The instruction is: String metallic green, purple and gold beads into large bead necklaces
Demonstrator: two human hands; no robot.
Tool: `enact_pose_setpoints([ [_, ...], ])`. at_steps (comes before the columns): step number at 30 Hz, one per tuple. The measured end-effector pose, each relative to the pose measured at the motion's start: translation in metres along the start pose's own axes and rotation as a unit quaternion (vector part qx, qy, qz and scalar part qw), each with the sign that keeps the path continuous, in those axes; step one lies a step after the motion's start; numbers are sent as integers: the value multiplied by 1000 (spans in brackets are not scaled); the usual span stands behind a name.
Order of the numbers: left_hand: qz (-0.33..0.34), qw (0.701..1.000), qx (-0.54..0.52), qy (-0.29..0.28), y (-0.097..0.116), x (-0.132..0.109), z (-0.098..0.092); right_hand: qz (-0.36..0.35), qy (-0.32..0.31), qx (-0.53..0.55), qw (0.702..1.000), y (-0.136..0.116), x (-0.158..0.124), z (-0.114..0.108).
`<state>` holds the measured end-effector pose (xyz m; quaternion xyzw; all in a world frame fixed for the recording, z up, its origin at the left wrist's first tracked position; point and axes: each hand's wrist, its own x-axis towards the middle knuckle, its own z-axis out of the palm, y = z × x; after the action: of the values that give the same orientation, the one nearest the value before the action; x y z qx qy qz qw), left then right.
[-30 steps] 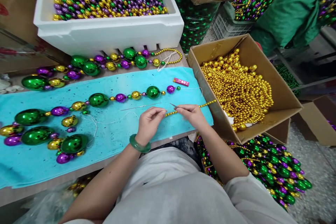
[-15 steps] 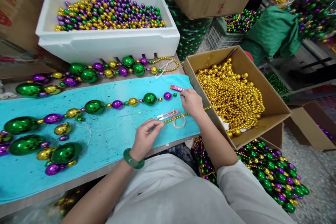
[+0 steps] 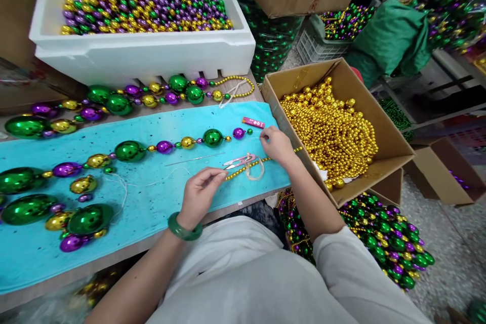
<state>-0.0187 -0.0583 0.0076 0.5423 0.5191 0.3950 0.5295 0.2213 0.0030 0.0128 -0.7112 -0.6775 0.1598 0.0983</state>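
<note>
My left hand (image 3: 203,192), with a green bangle (image 3: 185,227) at the wrist, pinches one end of a gold bead strand (image 3: 243,171). That strand runs right, beneath my right forearm, toward the cardboard box. My right hand (image 3: 276,144) has its fingers pinched together by the small green bead (image 3: 249,131) at the end of a large bead garland (image 3: 165,147). Whatever lies between those fingertips is too small to make out. Pink-handled thread snips (image 3: 241,161) lie between my hands, beside a pale rubber band (image 3: 255,171). A pink lighter (image 3: 253,122) rests just beyond my right fingers.
A white foam box (image 3: 152,53) of loose beads stands at the back, with a finished-looking garland (image 3: 152,100) before it. The cardboard box (image 3: 374,178) at right holds gold bead strands (image 3: 326,131). A long needle (image 3: 194,159) and white thread (image 3: 125,190) lie on the blue cloth (image 3: 159,228).
The whole view has shifted slightly, moving things left and up in the picture. My left hand has drawn a little left with the gold strand; my right hand has barely moved.
</note>
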Motion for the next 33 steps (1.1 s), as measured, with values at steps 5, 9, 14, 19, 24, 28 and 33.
enact_pose_setpoints([
  [5, -16, 998, -53, 21, 0, 8, -7, -18, -42, 94, 995, 19, -81, -58],
  [9, -58, 986, -147, 52, -5, 15, -11, 80, -258, -1, 963, 38, -138, -63],
  [14, -21, 989, -134, 53, -7, 15, -15, 68, -127, 70, 987, 21, -137, -34],
  [19, 71, 997, -33, 29, 7, 8, -10, -8, -3, 472, 882, -53, -85, -1],
  [24, 129, 991, 15, 36, 20, 8, -9, -42, -122, 584, 801, -89, -54, 24],
  [28, 131, 982, 136, 16, 8, 12, -11, -1, -77, 561, 824, -74, -54, 17],
  [33, 97, 872, 476, -59, -15, 9, 2, 49, -33, 571, 819, -52, -61, -1],
])
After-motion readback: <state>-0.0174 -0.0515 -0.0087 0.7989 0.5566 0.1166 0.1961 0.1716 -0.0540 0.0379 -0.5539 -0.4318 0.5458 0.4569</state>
